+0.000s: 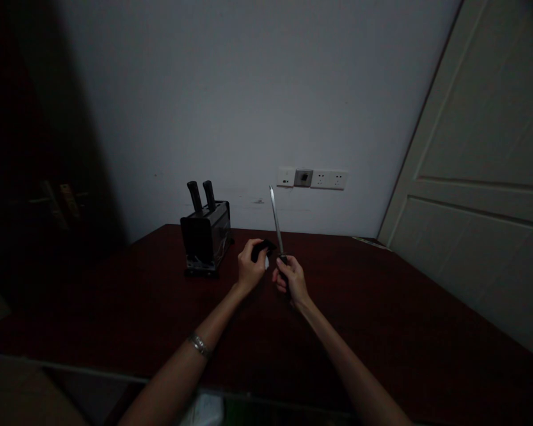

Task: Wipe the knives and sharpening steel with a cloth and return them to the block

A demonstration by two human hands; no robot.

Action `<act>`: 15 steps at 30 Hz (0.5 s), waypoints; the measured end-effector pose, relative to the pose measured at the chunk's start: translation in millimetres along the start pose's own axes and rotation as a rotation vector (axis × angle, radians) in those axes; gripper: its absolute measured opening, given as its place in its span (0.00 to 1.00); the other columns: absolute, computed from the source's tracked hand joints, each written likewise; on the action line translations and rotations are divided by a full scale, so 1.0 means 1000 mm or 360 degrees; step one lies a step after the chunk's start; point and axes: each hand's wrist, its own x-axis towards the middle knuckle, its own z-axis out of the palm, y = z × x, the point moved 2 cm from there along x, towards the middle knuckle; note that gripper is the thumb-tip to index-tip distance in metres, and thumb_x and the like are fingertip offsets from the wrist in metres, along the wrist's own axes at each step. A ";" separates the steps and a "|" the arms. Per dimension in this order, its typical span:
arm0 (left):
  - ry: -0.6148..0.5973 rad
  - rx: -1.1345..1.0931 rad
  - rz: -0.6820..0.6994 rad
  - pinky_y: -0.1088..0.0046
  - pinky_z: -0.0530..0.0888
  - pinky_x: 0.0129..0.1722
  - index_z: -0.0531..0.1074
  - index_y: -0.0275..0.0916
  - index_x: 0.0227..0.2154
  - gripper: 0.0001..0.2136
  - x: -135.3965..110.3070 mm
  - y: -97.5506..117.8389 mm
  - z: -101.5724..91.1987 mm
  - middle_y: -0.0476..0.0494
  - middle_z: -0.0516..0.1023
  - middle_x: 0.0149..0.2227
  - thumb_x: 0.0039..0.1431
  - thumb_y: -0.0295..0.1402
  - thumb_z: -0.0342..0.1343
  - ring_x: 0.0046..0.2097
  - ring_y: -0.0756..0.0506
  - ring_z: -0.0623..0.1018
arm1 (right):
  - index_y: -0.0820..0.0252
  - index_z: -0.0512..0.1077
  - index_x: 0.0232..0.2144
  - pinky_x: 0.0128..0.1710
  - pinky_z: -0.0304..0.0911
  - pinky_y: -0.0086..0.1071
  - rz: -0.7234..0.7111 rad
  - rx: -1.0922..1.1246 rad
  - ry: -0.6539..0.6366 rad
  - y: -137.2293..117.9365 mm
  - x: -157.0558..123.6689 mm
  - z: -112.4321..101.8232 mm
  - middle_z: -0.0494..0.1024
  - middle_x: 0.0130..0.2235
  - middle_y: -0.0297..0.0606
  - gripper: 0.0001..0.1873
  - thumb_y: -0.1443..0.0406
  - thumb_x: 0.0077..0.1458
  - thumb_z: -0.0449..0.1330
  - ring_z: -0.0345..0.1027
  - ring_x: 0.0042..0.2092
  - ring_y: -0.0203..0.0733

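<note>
The dark red tabletop (382,307) fills the dim room, with a pale door (484,177) at the right. A knife block (205,239) stands near the wall, two black handles up. Just beside it, over the middle of the tabletop, the left hand (250,266) is curled around a small dark object (262,247) I can't identify. The right hand (291,279) is fisted on the handle of a thin steel rod (275,219) that points up, slightly tilted. In this poor light, with the hands so close, a slip could bring the rod against the fingers.
</note>
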 end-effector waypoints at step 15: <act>-0.0149 -0.0180 -0.0149 0.79 0.67 0.27 0.67 0.37 0.33 0.05 -0.006 0.005 0.008 0.50 0.72 0.26 0.53 0.31 0.52 0.27 0.51 0.72 | 0.60 0.64 0.24 0.07 0.51 0.20 -0.0117 -0.0003 0.0067 -0.006 -0.003 0.001 0.66 0.18 0.26 0.16 0.55 0.43 0.62 0.56 0.14 0.27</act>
